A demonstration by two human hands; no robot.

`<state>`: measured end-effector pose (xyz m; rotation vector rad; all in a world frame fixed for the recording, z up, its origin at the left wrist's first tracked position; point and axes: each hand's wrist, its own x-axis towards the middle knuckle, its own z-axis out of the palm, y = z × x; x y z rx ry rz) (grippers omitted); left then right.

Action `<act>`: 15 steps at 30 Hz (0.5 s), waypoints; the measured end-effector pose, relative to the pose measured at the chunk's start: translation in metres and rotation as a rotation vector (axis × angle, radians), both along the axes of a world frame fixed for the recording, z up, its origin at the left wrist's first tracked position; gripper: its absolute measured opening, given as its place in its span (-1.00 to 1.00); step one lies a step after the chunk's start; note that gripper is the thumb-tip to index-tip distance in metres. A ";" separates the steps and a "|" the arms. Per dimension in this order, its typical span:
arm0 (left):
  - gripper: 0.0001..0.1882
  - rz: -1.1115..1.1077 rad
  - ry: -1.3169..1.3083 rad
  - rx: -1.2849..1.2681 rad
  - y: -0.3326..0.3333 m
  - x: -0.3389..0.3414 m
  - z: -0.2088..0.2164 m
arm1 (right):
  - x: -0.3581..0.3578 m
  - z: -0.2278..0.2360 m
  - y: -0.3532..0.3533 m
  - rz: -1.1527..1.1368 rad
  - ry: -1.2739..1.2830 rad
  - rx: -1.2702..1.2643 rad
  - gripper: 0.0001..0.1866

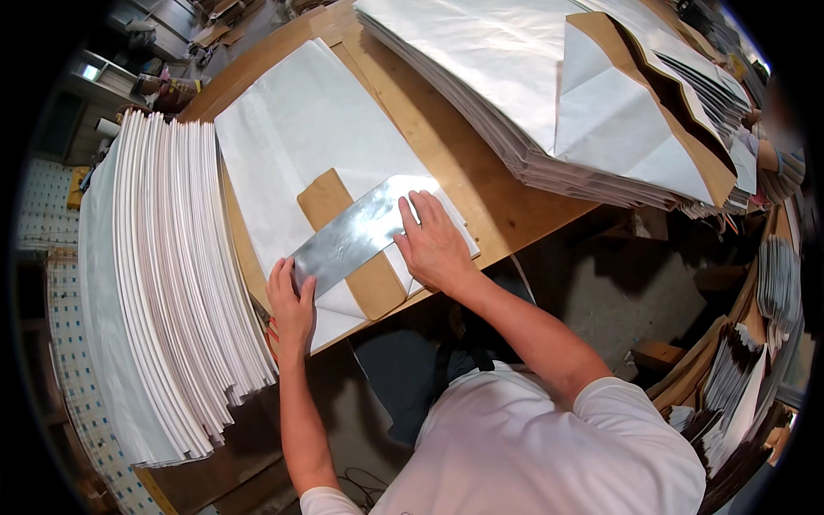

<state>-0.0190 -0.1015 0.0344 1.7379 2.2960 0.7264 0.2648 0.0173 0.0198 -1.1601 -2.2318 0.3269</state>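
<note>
A shiny metal plate [348,233] with a cut corner lies slantwise across a brown paper strip [375,287]. Beneath both is a flat white paper sack [313,120], its near end folded, on the wooden table [481,193]. My left hand [292,305] grips the plate's near left end, thumb and fingers at its edges. Spread over the plate's right part, my right hand [436,247] rests its fingertips on the metal, with the thumb by its lower edge. The strip's part under the plate is hidden.
A tall stack of white sacks [172,275] stands close on my left. Another thick pile [481,94] covers the table's far right, with an opened brown-lined sack [627,120] on top. More bundles [730,386] stand at the right. A person's arm [781,172] shows at the far right.
</note>
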 end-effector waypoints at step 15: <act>-0.51 -0.029 -0.045 0.048 -0.001 -0.018 -0.010 | -0.006 -0.012 0.005 -0.006 -0.076 0.044 -0.40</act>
